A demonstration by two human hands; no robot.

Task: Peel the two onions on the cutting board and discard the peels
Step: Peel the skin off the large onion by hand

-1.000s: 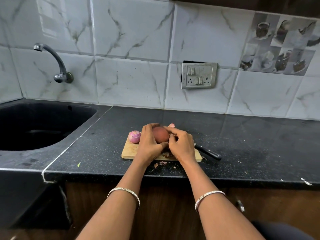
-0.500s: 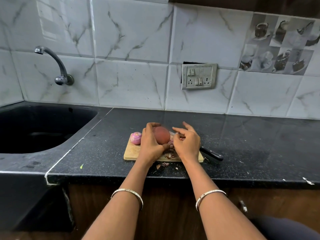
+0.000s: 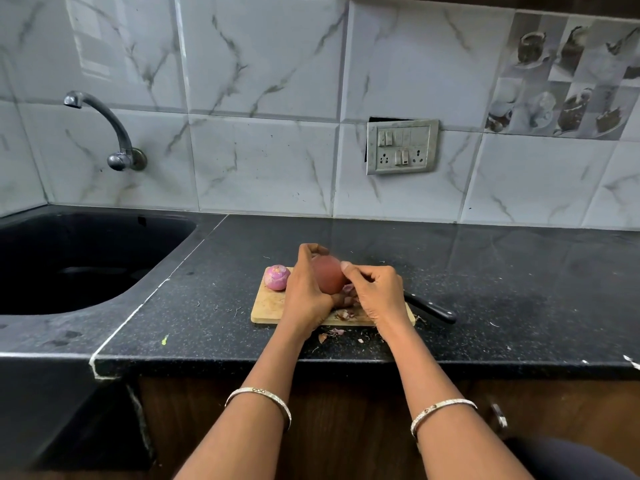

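— What is changing?
— The right hand [image 3: 375, 292], splayed a moment ago, is curling back, thumb and fingers pinching at the brown onion [image 3: 329, 277].
— The left hand [image 3: 306, 294]?
— Still gripping it over the board [image 3: 268, 306], beside the peeled onion [image 3: 276, 277].
— Meaning?
— Another strip is likely coming off; peeling is continuing, and peels [image 3: 343, 315] are lying undiscarded.

Left hand [image 3: 305, 293] grips unpeeled onion [image 3: 329, 276]; right hand [image 3: 378, 293] thumb touches it.

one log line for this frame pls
left hand grips brown onion | right hand pinches its skin | peeled onion on cutting board | knife idle | peel scraps undiscarded
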